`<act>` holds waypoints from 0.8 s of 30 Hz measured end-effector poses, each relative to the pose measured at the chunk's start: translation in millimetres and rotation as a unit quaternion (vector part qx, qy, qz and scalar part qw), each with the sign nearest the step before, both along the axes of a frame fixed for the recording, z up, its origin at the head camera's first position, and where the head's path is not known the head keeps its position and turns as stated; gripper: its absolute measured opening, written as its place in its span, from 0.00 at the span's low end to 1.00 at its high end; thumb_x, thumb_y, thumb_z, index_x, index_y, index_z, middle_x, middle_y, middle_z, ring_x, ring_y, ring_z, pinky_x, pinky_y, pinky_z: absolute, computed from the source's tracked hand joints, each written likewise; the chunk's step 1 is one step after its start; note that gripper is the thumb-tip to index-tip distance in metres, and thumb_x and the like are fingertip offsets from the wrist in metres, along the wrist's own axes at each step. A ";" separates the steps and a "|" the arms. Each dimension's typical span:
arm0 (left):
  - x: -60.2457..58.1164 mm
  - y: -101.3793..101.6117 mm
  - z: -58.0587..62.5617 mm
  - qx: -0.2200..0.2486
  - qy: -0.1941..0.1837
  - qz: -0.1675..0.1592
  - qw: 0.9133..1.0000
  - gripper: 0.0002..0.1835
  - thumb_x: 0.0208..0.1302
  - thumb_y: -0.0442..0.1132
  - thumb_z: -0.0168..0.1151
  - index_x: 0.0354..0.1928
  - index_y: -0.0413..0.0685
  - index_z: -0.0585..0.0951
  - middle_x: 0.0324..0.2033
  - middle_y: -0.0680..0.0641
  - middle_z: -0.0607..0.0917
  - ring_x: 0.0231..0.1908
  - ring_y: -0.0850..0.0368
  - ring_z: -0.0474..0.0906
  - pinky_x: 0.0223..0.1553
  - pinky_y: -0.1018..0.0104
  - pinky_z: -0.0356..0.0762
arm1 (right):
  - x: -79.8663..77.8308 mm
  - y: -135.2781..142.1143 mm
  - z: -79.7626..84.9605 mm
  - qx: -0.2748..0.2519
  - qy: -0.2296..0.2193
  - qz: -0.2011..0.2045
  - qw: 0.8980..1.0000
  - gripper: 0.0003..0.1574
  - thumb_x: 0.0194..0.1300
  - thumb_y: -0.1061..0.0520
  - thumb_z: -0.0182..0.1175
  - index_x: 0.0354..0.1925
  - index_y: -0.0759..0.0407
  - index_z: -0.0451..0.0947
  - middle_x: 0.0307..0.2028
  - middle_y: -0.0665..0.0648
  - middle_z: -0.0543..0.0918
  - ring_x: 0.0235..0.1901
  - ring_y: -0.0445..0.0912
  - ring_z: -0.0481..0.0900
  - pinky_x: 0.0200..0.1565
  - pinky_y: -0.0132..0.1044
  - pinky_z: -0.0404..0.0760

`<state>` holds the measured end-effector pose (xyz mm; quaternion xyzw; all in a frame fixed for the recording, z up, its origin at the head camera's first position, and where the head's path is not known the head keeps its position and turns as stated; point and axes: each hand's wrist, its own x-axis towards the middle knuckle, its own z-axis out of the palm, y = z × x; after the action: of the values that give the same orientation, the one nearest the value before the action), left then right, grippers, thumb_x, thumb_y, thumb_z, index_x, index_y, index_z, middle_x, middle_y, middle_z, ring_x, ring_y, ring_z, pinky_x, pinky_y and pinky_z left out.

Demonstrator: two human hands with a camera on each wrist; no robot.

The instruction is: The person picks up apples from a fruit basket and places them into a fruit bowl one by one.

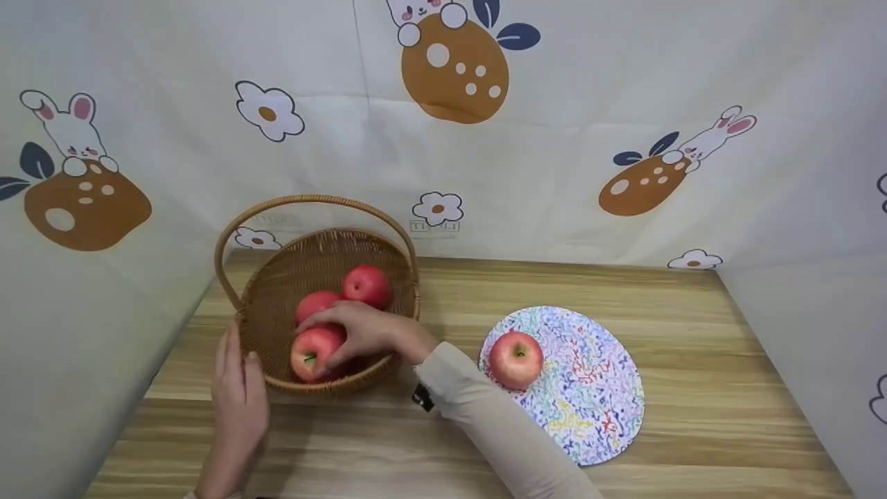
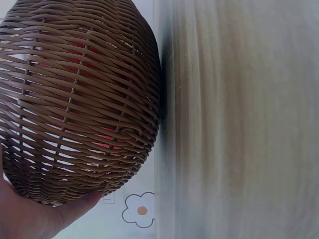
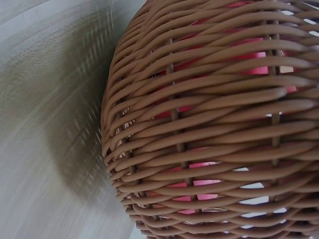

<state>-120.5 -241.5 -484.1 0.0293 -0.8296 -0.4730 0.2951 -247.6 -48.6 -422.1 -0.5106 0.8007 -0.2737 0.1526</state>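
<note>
A brown wicker basket (image 1: 277,294) with a tall arched handle stands on the table at the left, holding several red apples. Inside it my right hand (image 1: 360,329) grips a red-yellow apple (image 1: 317,350), fingers over the top and thumb at the near side. Behind that one lie two redder apples, one (image 1: 317,303) partly under the fingers and the other (image 1: 367,285) by the far wall. Against the basket's left outer side rests my left hand (image 1: 239,391), fingers fairly straight; its thumb lies along the weave in the left wrist view. The right wrist view shows only weave and table, no hand.
To the right, a round multicoloured patterned mat (image 1: 596,388) lies on the wooden table (image 1: 707,360), with a red-yellow apple (image 1: 516,360) at its left edge. My right forearm crosses over the mat's near-left edge. Printed cloth walls (image 1: 527,173) enclose the table at the back and sides.
</note>
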 end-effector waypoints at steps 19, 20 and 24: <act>-0.6 -0.2 -2.0 0.000 0.021 0.003 1.000 0.30 0.79 0.30 0.43 0.79 0.26 0.58 0.75 0.23 0.61 0.75 0.24 0.56 0.78 0.35 0.51 | 7.0 2.7 3.9 -0.015 -0.033 -0.036 0.999 0.44 0.60 0.49 0.80 0.71 0.52 0.77 0.70 0.52 0.79 0.67 0.40 0.72 0.69 0.26 0.64; -0.6 -0.2 -1.7 0.000 0.019 0.003 1.000 0.30 0.79 0.30 0.43 0.79 0.27 0.57 0.76 0.23 0.61 0.76 0.25 0.56 0.78 0.34 0.50 | 7.4 2.9 4.2 -0.016 -0.033 -0.038 0.999 0.44 0.59 0.49 0.80 0.71 0.51 0.77 0.69 0.52 0.79 0.67 0.41 0.72 0.69 0.27 0.64; -0.4 0.4 -0.3 -0.001 0.010 0.003 1.000 0.31 0.79 0.30 0.43 0.80 0.28 0.57 0.76 0.23 0.60 0.76 0.25 0.55 0.77 0.31 0.50 | 7.7 4.2 4.6 -0.028 -0.041 -0.047 0.998 0.43 0.58 0.49 0.81 0.69 0.50 0.79 0.67 0.51 0.81 0.64 0.40 0.72 0.67 0.27 0.65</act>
<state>-120.9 -241.1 -484.4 0.0265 -0.8270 -0.4717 0.3049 -239.9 -44.4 -417.6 -0.4645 0.8090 -0.3234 0.1582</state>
